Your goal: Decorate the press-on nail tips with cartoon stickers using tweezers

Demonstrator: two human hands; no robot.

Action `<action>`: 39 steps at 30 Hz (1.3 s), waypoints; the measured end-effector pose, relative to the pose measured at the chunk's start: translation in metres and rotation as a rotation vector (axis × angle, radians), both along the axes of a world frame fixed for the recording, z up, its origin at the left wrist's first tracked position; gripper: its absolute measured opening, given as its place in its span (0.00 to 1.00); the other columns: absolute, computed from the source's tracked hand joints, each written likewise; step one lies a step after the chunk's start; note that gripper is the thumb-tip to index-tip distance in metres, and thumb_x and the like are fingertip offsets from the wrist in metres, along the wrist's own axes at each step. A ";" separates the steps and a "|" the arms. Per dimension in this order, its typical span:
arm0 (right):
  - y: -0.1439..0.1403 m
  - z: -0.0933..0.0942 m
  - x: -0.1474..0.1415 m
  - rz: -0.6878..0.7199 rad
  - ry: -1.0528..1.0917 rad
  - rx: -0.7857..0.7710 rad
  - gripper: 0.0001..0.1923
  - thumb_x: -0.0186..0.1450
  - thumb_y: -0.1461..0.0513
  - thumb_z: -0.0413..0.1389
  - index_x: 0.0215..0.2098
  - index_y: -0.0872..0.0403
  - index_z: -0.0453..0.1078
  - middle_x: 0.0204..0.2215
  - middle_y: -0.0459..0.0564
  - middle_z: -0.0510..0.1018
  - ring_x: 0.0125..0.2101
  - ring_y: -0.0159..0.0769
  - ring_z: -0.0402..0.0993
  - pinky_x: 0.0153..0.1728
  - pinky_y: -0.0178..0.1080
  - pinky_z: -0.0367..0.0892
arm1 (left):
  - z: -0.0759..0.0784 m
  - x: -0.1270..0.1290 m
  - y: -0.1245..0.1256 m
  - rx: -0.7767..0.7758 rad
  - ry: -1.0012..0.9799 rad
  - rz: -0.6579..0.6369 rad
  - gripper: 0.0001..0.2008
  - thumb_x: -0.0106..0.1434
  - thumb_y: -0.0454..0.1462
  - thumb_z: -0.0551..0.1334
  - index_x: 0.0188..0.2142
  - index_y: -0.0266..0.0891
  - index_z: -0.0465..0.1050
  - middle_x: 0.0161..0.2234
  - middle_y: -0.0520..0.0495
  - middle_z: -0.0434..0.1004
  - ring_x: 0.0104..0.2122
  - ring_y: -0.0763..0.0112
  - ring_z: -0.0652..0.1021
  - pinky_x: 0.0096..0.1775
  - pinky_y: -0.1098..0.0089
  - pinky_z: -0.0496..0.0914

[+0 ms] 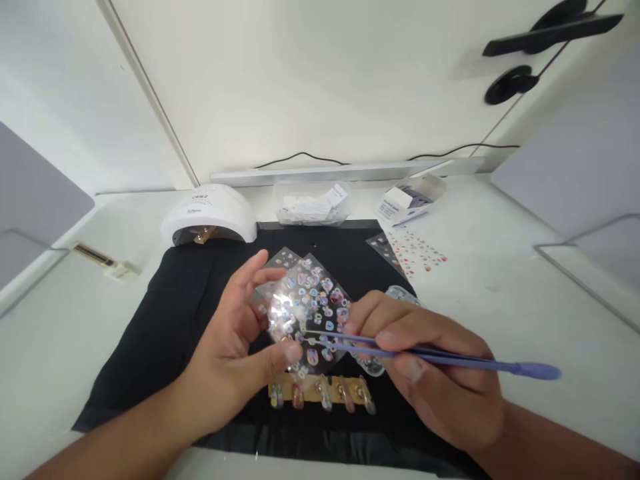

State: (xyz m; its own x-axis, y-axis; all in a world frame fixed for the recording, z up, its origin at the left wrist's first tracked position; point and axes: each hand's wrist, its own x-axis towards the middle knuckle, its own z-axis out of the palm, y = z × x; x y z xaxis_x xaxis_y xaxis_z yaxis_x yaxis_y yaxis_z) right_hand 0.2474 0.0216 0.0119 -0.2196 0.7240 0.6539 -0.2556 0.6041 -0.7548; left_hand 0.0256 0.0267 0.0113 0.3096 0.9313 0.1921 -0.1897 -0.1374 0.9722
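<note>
My left hand (235, 347) holds a shiny sheet of small nail stickers (313, 300) above a black mat (165, 327), thumb on its lower edge and fingers behind it. My right hand (430, 373) grips blue tweezers (440, 358) whose thin tips rest on the sheet near its lower middle. Just below the sheet lies a tan strip with several decorated false nails (323, 392) on the mat.
A white nail lamp (210, 217) stands at the mat's back left. Behind it are a clear bag of white slips (313, 205) and an open small box (413, 198). Another sticker sheet (413, 252) lies at back right. A white table (500, 287) surrounds the mat.
</note>
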 end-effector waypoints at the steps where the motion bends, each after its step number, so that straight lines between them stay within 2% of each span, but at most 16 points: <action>1: 0.000 0.000 0.001 0.006 0.001 0.002 0.12 0.68 0.67 0.54 0.47 0.52 0.76 0.31 0.50 0.78 0.37 0.40 0.76 0.38 0.47 0.72 | 0.001 -0.001 0.001 -0.023 -0.024 -0.006 0.34 0.63 0.40 0.70 0.63 0.65 0.58 0.53 0.51 0.71 0.45 0.65 0.79 0.46 0.63 0.79; 4: 0.001 0.002 0.002 0.022 0.000 -0.012 0.11 0.68 0.65 0.55 0.46 0.52 0.77 0.29 0.50 0.78 0.36 0.41 0.76 0.35 0.46 0.72 | 0.003 -0.003 0.001 -0.049 -0.052 -0.010 0.30 0.63 0.36 0.69 0.60 0.61 0.65 0.38 0.54 0.76 0.36 0.73 0.79 0.39 0.73 0.78; 6: 0.001 0.004 0.001 0.029 0.009 -0.032 0.11 0.68 0.65 0.56 0.45 0.52 0.78 0.28 0.50 0.78 0.34 0.40 0.76 0.33 0.45 0.72 | 0.003 -0.003 0.000 -0.034 -0.046 0.004 0.26 0.63 0.33 0.69 0.58 0.59 0.69 0.34 0.55 0.75 0.31 0.77 0.77 0.36 0.77 0.76; 10: 0.000 0.007 -0.001 0.029 0.043 -0.042 0.11 0.67 0.65 0.56 0.45 0.52 0.78 0.27 0.49 0.77 0.32 0.38 0.75 0.31 0.44 0.72 | 0.003 -0.004 -0.003 0.012 0.012 -0.014 0.23 0.64 0.31 0.67 0.54 0.59 0.73 0.37 0.54 0.78 0.34 0.75 0.77 0.37 0.75 0.76; 13: -0.001 0.006 -0.002 -0.004 0.063 -0.050 0.10 0.68 0.64 0.56 0.45 0.52 0.78 0.28 0.49 0.78 0.32 0.39 0.76 0.33 0.45 0.73 | 0.003 -0.004 -0.006 0.042 0.026 -0.030 0.25 0.65 0.29 0.65 0.54 0.61 0.72 0.42 0.55 0.80 0.34 0.76 0.78 0.33 0.78 0.75; 15: -0.003 0.005 -0.002 -0.027 0.062 -0.056 0.10 0.68 0.63 0.57 0.45 0.51 0.79 0.29 0.50 0.79 0.33 0.40 0.76 0.36 0.48 0.75 | 0.003 -0.004 -0.007 0.086 0.076 0.026 0.24 0.64 0.28 0.65 0.53 0.61 0.74 0.44 0.55 0.80 0.35 0.76 0.78 0.32 0.80 0.74; 19: -0.006 0.002 -0.003 -0.054 0.045 -0.034 0.11 0.67 0.63 0.57 0.46 0.51 0.78 0.30 0.52 0.80 0.34 0.42 0.77 0.40 0.52 0.75 | 0.000 -0.004 -0.008 0.182 0.166 0.141 0.19 0.65 0.30 0.64 0.50 0.58 0.74 0.43 0.54 0.79 0.39 0.72 0.78 0.37 0.76 0.76; 24: -0.009 0.004 -0.005 -0.085 -0.005 0.006 0.11 0.67 0.63 0.56 0.45 0.51 0.78 0.30 0.53 0.80 0.34 0.42 0.77 0.39 0.51 0.75 | 0.000 -0.003 -0.010 0.140 0.086 0.058 0.22 0.65 0.28 0.64 0.52 0.58 0.70 0.39 0.55 0.78 0.34 0.74 0.78 0.36 0.75 0.77; 29: -0.011 0.010 -0.005 -0.082 -0.080 0.013 0.12 0.68 0.63 0.55 0.47 0.48 0.78 0.27 0.51 0.79 0.31 0.42 0.77 0.35 0.49 0.75 | 0.002 -0.003 -0.010 0.080 0.056 -0.074 0.24 0.64 0.28 0.65 0.53 0.59 0.70 0.39 0.54 0.79 0.30 0.73 0.79 0.30 0.74 0.78; 32: -0.013 0.012 -0.005 -0.069 -0.099 0.038 0.13 0.67 0.64 0.55 0.48 0.50 0.77 0.26 0.51 0.77 0.31 0.41 0.77 0.35 0.48 0.75 | 0.003 -0.003 -0.009 0.100 0.107 -0.051 0.23 0.60 0.28 0.68 0.50 0.55 0.73 0.40 0.53 0.80 0.36 0.72 0.81 0.38 0.75 0.79; 34: -0.015 0.012 -0.005 -0.070 -0.113 0.025 0.13 0.67 0.64 0.55 0.48 0.49 0.77 0.27 0.51 0.77 0.30 0.40 0.77 0.35 0.48 0.75 | 0.005 -0.003 -0.009 0.094 0.124 -0.019 0.22 0.58 0.28 0.70 0.48 0.54 0.76 0.41 0.53 0.81 0.38 0.72 0.81 0.40 0.76 0.78; 39: -0.019 0.009 -0.007 -0.068 -0.050 -0.010 0.13 0.67 0.64 0.55 0.48 0.50 0.77 0.28 0.52 0.77 0.30 0.42 0.77 0.35 0.51 0.76 | 0.010 0.001 -0.011 0.052 0.122 0.034 0.22 0.57 0.28 0.70 0.45 0.57 0.80 0.34 0.56 0.81 0.26 0.77 0.79 0.28 0.79 0.78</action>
